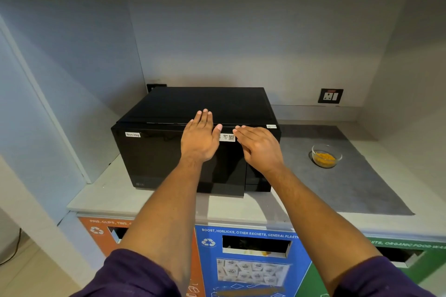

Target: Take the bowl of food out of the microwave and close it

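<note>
A black microwave (154, 152) stands on the counter with its door shut; a "Non-Veg" label sits at its top left corner. My left hand (199, 138) lies flat against the top of the door, fingers reaching over the upper edge. My right hand (259, 147) is open beside it, fingers near the white QR sticker, and I cannot tell whether it touches the door. A small glass bowl (326, 155) holding yellow food rests on a grey mat (362, 188) to the right of the microwave, apart from both hands.
A wall socket (330, 96) is behind the mat. Below the counter edge (144, 210) are recycling bins: orange (101, 231), blue (253, 260) and green (410, 260). Upper cabinets hang overhead, and a side wall closes the left.
</note>
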